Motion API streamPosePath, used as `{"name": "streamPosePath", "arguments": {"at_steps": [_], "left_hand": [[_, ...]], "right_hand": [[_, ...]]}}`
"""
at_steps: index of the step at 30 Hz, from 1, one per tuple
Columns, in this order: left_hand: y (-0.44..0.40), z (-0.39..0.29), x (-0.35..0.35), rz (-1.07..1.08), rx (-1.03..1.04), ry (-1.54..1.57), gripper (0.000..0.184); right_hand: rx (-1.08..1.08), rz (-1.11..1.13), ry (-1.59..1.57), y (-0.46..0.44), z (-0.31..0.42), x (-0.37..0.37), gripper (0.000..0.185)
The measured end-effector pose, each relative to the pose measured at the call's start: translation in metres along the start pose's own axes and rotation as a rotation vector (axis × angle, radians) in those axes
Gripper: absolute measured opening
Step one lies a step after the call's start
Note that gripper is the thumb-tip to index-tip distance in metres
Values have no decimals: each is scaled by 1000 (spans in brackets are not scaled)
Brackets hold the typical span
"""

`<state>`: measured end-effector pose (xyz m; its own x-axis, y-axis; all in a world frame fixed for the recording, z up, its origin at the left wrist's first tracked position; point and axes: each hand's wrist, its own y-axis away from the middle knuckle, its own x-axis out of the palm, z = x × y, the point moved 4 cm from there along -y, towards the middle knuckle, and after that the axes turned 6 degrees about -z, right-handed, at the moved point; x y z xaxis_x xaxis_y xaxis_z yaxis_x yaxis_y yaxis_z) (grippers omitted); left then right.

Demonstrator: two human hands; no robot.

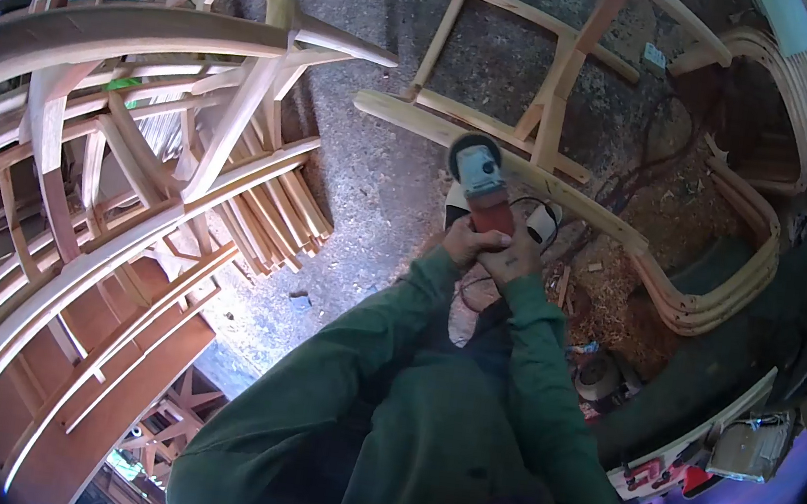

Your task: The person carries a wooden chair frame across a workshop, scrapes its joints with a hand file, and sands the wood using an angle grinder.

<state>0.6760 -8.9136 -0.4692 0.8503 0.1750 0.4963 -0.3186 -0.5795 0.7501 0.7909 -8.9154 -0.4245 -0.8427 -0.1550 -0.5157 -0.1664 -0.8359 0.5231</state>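
An angle grinder (488,190) with a red body, grey head and dark round disc points away from me at the centre. My left hand (468,242) is wrapped round the rear of its body. From the other side my right hand (512,255) also closes on it, touching my left hand. The disc is beside the near rail of a pale wooden chair frame (553,185), which lies on the floor; whether they touch I cannot tell. A dark cable loops near my right hand.
Stacked wooden chair frames (142,210) fill the left side. Bundled curved wooden pieces (737,283) lie at the right, near wood shavings (607,317). A crumpled metal-coloured container (750,448) is at the lower right. Speckled concrete floor (360,196) shows between the frames.
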Motion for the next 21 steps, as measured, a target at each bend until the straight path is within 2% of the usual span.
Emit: {"name": "streamPosePath", "arguments": {"at_steps": [1,4,12,19,21], "left_hand": [[-3,-7,-10,-5,34,10,41],[-11,-25,-30,-28,116,23,37],[-26,-29,-37,-38,158,104,39],[-30,3,-21,11,104,53,42],[-33,18,-13,12,84,24,42]], "right_hand": [[70,35,28,-5,12,4,62],[-107,3,64,-26,14,35,62],[-157,11,29,-40,20,39,72],[-144,-70,100,-29,-24,26,75],[-84,-38,115,-25,-45,22,74]]}}
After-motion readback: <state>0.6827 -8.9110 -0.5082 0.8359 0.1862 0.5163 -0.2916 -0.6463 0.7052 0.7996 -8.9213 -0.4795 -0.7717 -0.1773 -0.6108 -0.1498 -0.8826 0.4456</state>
